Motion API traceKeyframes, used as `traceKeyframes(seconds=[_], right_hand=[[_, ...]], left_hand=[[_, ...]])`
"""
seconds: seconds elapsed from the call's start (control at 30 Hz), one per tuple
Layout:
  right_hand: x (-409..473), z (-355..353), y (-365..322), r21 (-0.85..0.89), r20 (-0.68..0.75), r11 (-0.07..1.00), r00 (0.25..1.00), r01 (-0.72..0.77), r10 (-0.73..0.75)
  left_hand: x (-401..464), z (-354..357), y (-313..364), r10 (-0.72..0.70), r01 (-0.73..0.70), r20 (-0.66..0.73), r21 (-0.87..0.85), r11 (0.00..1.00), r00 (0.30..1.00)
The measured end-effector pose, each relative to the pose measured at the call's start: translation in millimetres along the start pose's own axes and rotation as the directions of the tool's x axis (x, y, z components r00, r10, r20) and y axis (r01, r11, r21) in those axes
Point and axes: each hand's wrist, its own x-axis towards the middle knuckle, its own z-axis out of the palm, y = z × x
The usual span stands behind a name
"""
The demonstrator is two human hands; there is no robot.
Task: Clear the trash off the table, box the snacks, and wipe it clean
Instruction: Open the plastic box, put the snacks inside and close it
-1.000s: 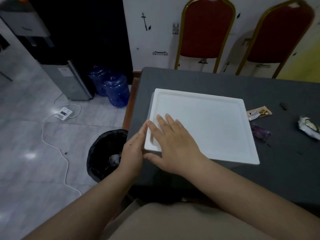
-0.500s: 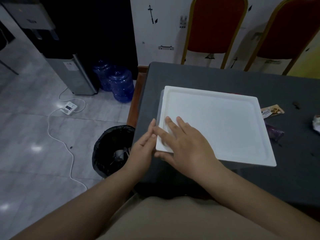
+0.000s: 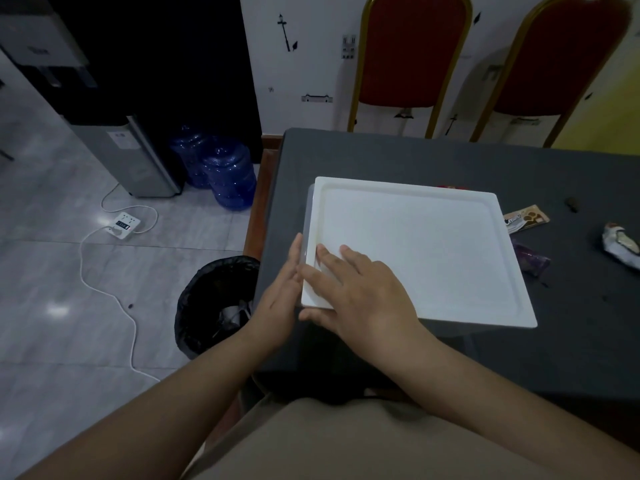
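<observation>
Your right hand (image 3: 360, 292) lies flat on the white lid (image 3: 415, 251) and your left hand (image 3: 280, 292) presses flat against its edge, probably to work the lid off the box.

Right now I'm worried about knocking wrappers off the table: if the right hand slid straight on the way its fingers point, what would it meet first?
The right hand points up-left across the white lid. It would likely meet the lid's raised left rim first; no wrapper lies on that line.

I count two red chairs (image 3: 414, 50), two water jugs (image 3: 228, 174), one white lid (image 3: 415, 251), three wrappers (image 3: 526, 220).
</observation>
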Motion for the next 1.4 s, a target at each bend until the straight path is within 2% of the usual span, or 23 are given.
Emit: traceKeyframes(seconds=[0.23, 0.37, 0.57, 0.63, 0.77, 0.87, 0.9, 0.93, 0.97, 1.0, 1.07, 1.1, 1.2, 1.3, 1.4], right_hand=[[-4, -11, -3, -0.041, -0.053, 0.999, 0.999, -0.014, 0.012], [-5, -3, -5, -0.121, -0.259, 0.992, 0.963, 0.044, -0.075], [-7, -13, -7, -0.245, -0.388, 0.968, 0.911, 0.047, -0.142], [-9, -20, -7, -0.265, -0.428, 0.964, 0.895, 0.007, -0.123], [-21, -44, 4, -0.162, -0.570, 0.986, 0.819, -0.031, -0.068], [-35, -76, 10, -0.137, -0.555, 0.973, 0.828, -0.187, 0.081], [-39, -84, 15, -0.131, -0.573, 0.963, 0.811, -0.236, 0.121], [-45, -90, 21, -0.103, -0.647, 0.959, 0.750, -0.262, 0.136], [-50, -95, 29, 0.006, -0.735, 0.968, 0.655, -0.252, 0.175], [-56, -101, 36, 0.190, -0.784, 0.964, 0.562, -0.187, 0.264], [-62, -106, 60, 0.554, -0.749, 0.832, 0.449, 0.022, 0.487], [-64, -110, 73, 0.653, -0.715, 0.752, 0.397, 0.088, 0.575], [-65, -117, 117, 0.804, -0.594, 0.559, 0.216, 0.205, 0.775], [-59, -120, 153, 0.864, -0.437, 0.368, 0.148, 0.344, 0.887], [-41, -125, 186, 0.854, -0.315, 0.209, 0.154, 0.476, 0.936]], left_hand=[[1, 1, 4, 0.005, -0.006, -0.014, -0.047, 0.999, 1.000], [8, -5, 8, -0.023, 0.013, -0.053, -0.180, 0.984, 0.998], [29, -12, 24, 0.029, -0.027, 0.020, -0.106, 0.994, 0.999], [41, -12, 26, -0.014, 0.016, 0.022, -0.078, 0.997, 1.000], [61, -15, 21, -0.080, 0.080, -0.009, -0.008, 0.997, 0.997], [69, -13, 30, -0.071, 0.071, -0.028, -0.023, 0.997, 0.997], [72, -12, 31, -0.068, 0.066, -0.038, -0.045, 0.997, 0.997], [74, -11, 33, -0.060, 0.056, -0.054, -0.062, 0.996, 0.997], [76, -9, 36, -0.055, 0.050, -0.072, -0.071, 0.996, 0.996], [79, -7, 37, -0.055, 0.048, -0.096, -0.075, 0.996, 0.994], [87, -4, 40, -0.083, 0.071, -0.157, -0.081, 0.994, 0.984], [92, -4, 40, -0.097, 0.082, -0.191, -0.084, 0.993, 0.977], [106, -3, 48, -0.114, 0.100, -0.249, -0.067, 0.993, 0.962], [116, 0, 58, -0.140, 0.126, -0.286, -0.069, 0.990, 0.948], [127, 2, 63, -0.176, 0.164, -0.309, -0.066, 0.984, 0.935]])
